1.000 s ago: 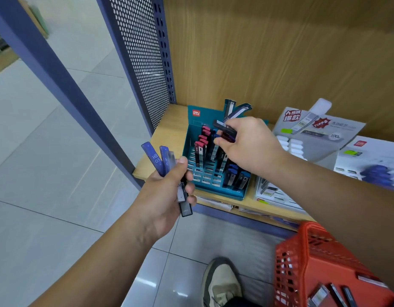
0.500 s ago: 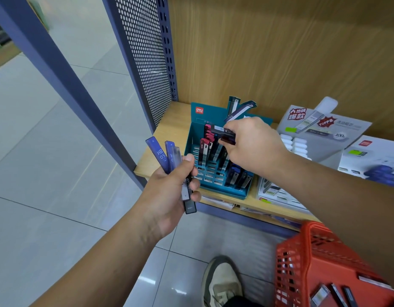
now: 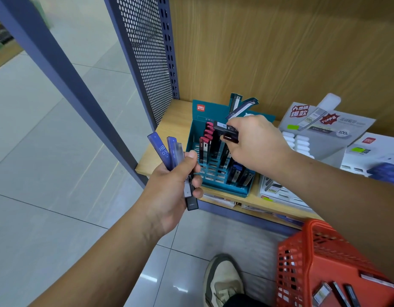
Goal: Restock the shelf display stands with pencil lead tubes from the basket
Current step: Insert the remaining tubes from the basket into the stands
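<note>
Little has moved in the last second. The right hand sits a shade higher over the stand, and its tubes have levelled out from a tilt.

- Left hand (image 3: 169, 191): fingers and thumb curled round a fan of pencil lead tubes (image 3: 173, 151), held in front of the shelf (image 3: 169, 134) edge. The long axes run up and slightly left. The leftmost tube is blue and reads "HB 0.5". One dark tube (image 3: 191, 202) sticks out below the fist, pointing down.
- Teal display stand (image 3: 211, 111): on the shelf, with a red "deli" logo on the header card. Red-capped tubes (image 3: 206, 142) stand in the left slots, leaning back. Blue-capped tubes (image 3: 237, 171) stand in the front right slots.
- Right hand (image 3: 258, 145): above the stand, thumb and fingers pinching two dark tubes (image 3: 227, 131). The top one carries a barcode label and the lower one is dark red. Their long axes are near level, free ends pointing left over the rear slots.
- Grey display card (image 3: 328, 122): just right of the stand, printed "TOP" and "100".
- Red basket (image 3: 313, 251): bottom right, below the shelf, with more tubes (image 3: 337, 293) lying inside.
</note>
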